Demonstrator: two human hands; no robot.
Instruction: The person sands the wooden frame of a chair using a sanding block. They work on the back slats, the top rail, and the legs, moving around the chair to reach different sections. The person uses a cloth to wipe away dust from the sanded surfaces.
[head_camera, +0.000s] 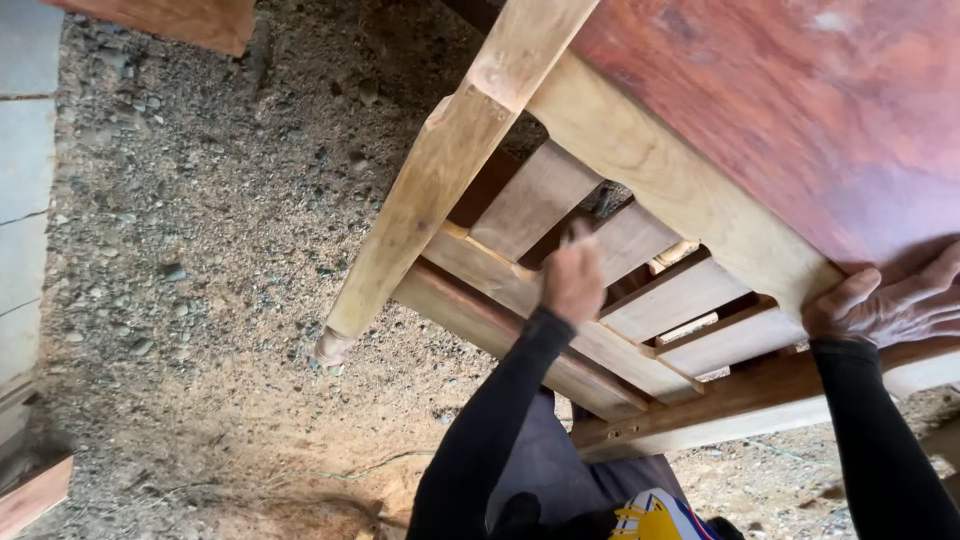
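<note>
Over the gravel ground (200, 250), seen from the head camera, a wooden chair frame (640, 190) is tipped on its side, its reddish seat panel (820, 110) facing up at the right and one pale leg (430, 190) slanting down to the dirt. The left hand (572, 280) reaches in among the back slats (540, 200), blurred, its fingers curled together against a slat; whether they truly clamp it I cannot tell. The right hand (890, 300) lies flat on the seat's edge, fingers (850, 292) spread apart and pressing, not gripping. Both arms in black sleeves stretch forward, the left elbow bent low, the right straighter. I judge the work to be steadying the frame while the slats are checked or rubbed. A next move would call for firm bracing from the right hand while the left shifts along the rail just beyond its fingers.
</note>
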